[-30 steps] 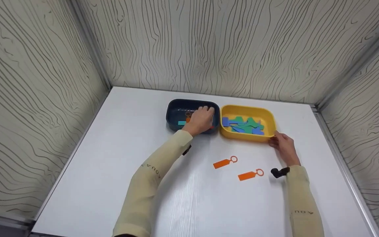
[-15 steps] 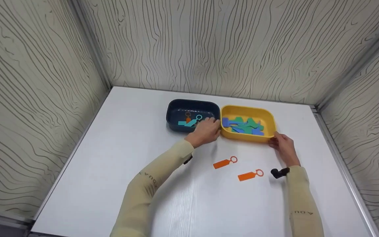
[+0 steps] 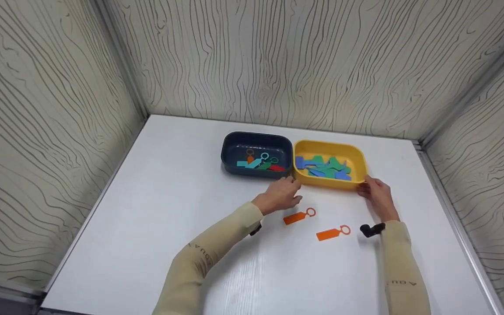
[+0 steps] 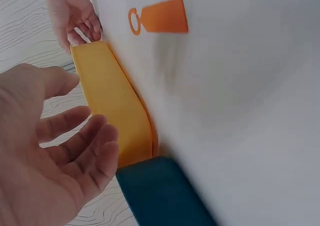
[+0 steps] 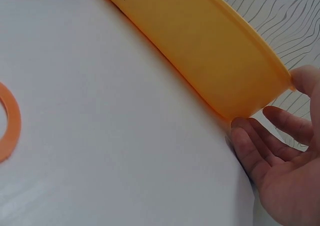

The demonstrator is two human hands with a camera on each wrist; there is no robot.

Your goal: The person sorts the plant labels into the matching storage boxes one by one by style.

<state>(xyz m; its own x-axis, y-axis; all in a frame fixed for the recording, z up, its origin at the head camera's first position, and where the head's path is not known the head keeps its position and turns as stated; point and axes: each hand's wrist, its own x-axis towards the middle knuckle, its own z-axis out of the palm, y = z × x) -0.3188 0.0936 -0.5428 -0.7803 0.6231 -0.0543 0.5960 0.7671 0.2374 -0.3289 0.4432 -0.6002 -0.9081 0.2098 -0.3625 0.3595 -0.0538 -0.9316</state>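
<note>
My left hand (image 3: 280, 194) hovers over the table just in front of the dark blue bin (image 3: 234, 170), its fingers loosely bent around nothing in the left wrist view. Near its thumb lies an orange ring-ended tag (image 3: 295, 218); a second orange tag (image 3: 328, 234) lies further right and closer. At the near right corner of the yellow bin (image 3: 328, 182), my right hand (image 3: 378, 194) holds on, thumb on the rim and fingertips low against the wall. Inside the dark blue bin are turquoise (image 3: 255, 163), green, red (image 3: 276, 168) and orange tags.
Several blue and green flat pieces (image 3: 333, 164) lie in the yellow bin. Both bins stand side by side, touching or nearly so, toward the back of the white table (image 3: 147, 210). Wood-grain panels (image 3: 256, 65) enclose the table at the back and sides.
My left hand has come out of the dark blue bin toward me, uncovering turquoise, green and red tags inside. My right hand stays at the yellow bin's corner.
</note>
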